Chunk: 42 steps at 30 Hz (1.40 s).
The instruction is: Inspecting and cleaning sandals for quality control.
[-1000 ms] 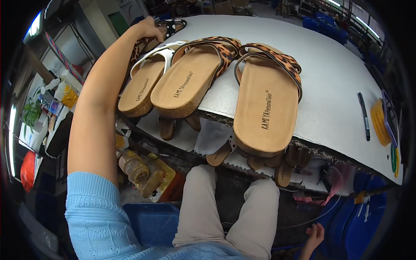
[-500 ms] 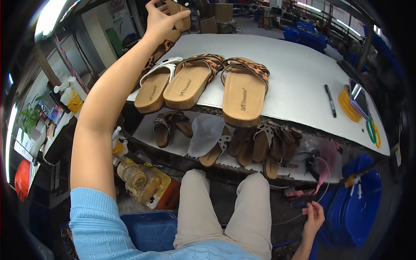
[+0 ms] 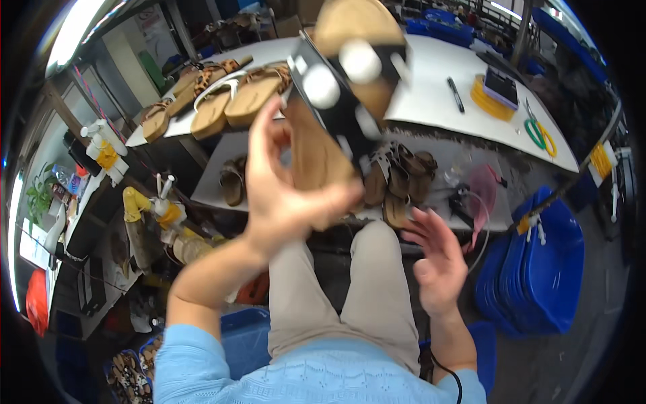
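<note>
My left hand (image 3: 279, 202) holds up a sandal (image 3: 315, 151) in front of me, thumb and fingers around its near end. The sandal has a tan footbed and wide black straps with big white dots; motion blurs it. My right hand (image 3: 441, 269) is raised above my right knee, fingers apart and nothing in it. Beyond my left hand, on the white tabletop, rest a leopard-print sandal (image 3: 252, 97) and a white-strapped sandal (image 3: 210, 111), with more leopard-print sandals farther left.
A shelf under the tabletop (image 3: 431, 87) holds several sandals (image 3: 397, 178). A black pen (image 3: 455, 94), yellow tape rolls (image 3: 491, 101) and green-yellow scissors (image 3: 540, 137) lie on the table's right. Stacked blue bins (image 3: 545, 269) stand at the right, bottles (image 3: 104, 145) at the left.
My left hand has come back from the far left of the table toward me with the sandal. My right hand has risen and moved inward. The view has shifted to the right.
</note>
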### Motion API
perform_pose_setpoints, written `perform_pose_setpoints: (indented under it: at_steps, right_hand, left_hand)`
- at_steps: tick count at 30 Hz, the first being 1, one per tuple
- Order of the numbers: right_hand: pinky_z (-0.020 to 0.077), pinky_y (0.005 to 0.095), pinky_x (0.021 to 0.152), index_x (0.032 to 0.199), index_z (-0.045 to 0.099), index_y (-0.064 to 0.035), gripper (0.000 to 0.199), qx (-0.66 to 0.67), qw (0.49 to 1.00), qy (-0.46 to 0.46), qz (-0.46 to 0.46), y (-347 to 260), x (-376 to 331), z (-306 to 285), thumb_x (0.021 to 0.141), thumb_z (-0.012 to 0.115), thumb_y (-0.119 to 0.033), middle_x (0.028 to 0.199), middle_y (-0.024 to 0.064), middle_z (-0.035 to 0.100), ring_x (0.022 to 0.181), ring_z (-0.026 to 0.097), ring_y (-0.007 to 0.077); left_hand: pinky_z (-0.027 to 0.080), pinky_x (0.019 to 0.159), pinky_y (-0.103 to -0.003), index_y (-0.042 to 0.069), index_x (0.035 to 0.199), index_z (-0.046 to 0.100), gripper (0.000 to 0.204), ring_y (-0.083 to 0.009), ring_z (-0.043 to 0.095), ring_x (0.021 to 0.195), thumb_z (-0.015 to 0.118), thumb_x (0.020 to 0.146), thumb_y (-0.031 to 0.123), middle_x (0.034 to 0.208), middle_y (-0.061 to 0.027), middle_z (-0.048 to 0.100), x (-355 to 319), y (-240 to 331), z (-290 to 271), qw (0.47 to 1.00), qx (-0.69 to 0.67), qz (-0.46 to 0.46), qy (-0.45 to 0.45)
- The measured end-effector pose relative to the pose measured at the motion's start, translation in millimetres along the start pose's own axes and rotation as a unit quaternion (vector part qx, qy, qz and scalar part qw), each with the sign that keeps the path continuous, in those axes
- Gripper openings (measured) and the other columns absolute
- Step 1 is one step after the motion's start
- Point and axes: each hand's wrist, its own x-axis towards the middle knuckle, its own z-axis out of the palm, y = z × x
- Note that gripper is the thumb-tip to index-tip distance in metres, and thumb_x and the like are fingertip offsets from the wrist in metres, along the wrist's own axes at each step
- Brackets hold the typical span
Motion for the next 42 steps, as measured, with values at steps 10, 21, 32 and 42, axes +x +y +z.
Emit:
perform_pose_setpoints:
  at_steps: [10, 21, 32, 42]
  right_hand:
    - [0.0496, 0.0297, 0.086, 0.122, 0.049, 0.0064, 0.035, 0.219, 0.896, 0.114, 0.369, 18.8, -63.6, 4.1, 0.098, 0.044, -0.018, 0.111, 0.0119, 0.061, 0.099, 0.062, 0.0179]
    - [0.0527, 0.0357, 0.086, 0.122, 0.049, 0.0060, 0.037, 0.438, 0.757, 0.019, 0.484, 53.1, -125.6, -0.2, 0.097, 0.040, -0.020, 0.113, 0.0169, 0.062, 0.099, 0.064, 0.0244]
    - [0.0530, 0.0298, 0.081, 0.118, 0.052, 0.0039, 0.029, 0.304, 0.819, -0.007, 0.486, 52.0, -118.3, 18.3, 0.096, 0.053, -0.015, 0.104, 0.0101, 0.064, 0.093, 0.064, 0.0160]
    - [0.0535, 0.0326, 0.083, 0.118, 0.052, 0.0060, 0.032, 0.294, 0.837, -0.012, 0.462, 60.9, -137.1, 7.3, 0.094, 0.057, -0.015, 0.108, 0.0141, 0.064, 0.094, 0.065, 0.0197]
  left_hand:
    - [0.041, 0.099, -0.034, -0.002, 0.141, 0.033, 0.077, -0.0194, 0.050, 0.111, 0.075, 0.077, 0.006, 0.121, -0.0109, 0.048, -177.6, -38.2, 29.1, 0.897, -0.290, -0.329, -0.047]
    - [0.044, 0.101, -0.040, 0.001, 0.136, 0.039, 0.109, -0.0251, 0.052, 0.120, 0.080, 0.055, 0.061, 0.131, -0.0146, 0.051, -229.9, -86.4, 48.0, 0.731, -0.501, -0.461, -0.048]
    - [0.049, 0.094, -0.040, -0.006, 0.129, 0.042, 0.079, -0.0293, 0.059, 0.107, 0.073, 0.072, 0.039, 0.119, -0.0197, 0.056, -220.4, -71.2, 43.7, 0.787, -0.452, -0.420, 0.002]
    - [0.040, 0.106, -0.045, 0.000, 0.142, 0.028, 0.134, -0.0286, 0.046, 0.127, 0.065, 0.043, 0.084, 0.140, -0.0184, 0.041, -209.4, -85.7, 20.8, 0.791, -0.434, -0.427, -0.058]
